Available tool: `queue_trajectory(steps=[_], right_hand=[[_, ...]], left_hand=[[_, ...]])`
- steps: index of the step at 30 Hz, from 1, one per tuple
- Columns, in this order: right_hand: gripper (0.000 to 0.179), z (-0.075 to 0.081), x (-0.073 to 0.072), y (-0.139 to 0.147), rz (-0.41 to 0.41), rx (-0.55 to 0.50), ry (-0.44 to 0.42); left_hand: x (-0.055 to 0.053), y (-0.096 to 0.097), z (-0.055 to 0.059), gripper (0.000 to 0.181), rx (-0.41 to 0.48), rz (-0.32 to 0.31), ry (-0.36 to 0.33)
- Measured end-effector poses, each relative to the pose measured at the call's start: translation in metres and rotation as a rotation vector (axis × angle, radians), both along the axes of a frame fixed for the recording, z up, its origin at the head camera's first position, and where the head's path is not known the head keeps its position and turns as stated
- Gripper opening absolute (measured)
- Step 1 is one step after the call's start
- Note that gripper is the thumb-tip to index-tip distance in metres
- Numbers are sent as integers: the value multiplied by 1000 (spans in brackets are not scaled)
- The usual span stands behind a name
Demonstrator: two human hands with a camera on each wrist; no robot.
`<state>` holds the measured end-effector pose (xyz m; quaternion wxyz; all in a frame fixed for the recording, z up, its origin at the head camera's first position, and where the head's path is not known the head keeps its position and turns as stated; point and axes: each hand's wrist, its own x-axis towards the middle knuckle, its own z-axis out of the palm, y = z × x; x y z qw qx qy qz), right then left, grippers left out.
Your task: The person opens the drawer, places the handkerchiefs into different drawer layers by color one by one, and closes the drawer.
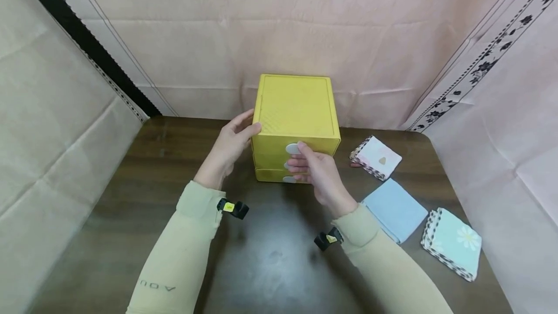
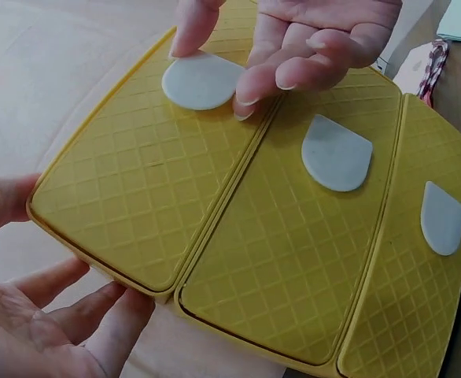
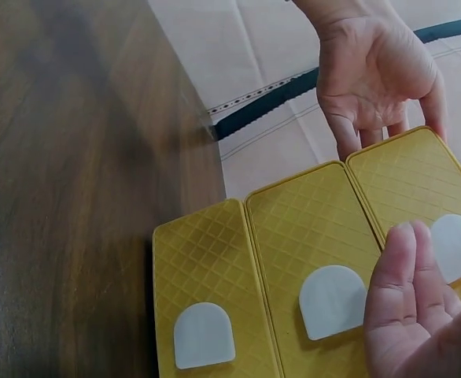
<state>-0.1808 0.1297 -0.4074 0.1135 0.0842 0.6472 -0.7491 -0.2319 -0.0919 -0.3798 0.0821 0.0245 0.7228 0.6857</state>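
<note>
The left hand (image 1: 230,140), fingers loosely extended, braced the yellow drawer box (image 1: 298,105) on the worktop (image 1: 270,265); the right hand (image 1: 321,172) pinched its top tab (image 2: 201,81). Wrist views resolved diamond texture, indistinct in the head view.

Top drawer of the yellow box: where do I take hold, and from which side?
Probably best by its white tab, coming from the front: the tab is a rounded piece with edges to pinch, while the drawer face is broad with only a diamond texture. The right hand has its thumb at that tab; the left hand on the yellow box should help steady it.
</note>
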Motion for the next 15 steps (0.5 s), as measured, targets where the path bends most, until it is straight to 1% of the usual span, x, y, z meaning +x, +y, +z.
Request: queue_trajectory(steps=[4, 7, 9, 12, 15], right_hand=[[61, -1, 1, 0, -6, 24, -14], [61, -3, 2, 0, -6, 41, -20], [63, -4, 3, 0, -4, 48, -14], [66, -4, 6, -1, -5, 58, -3], [69, -3, 12, -1, -7, 76, 1]], left_hand=[[-1, -1, -2, 59, 13, -5, -51], [-1, -2, -4, 59, 9, -12, -69], [-1, -3, -4, 59, 8, -15, -66], [-3, -4, -2, 59, 4, -23, -39], [-5, -4, 0, 59, -8, -33, -17]])
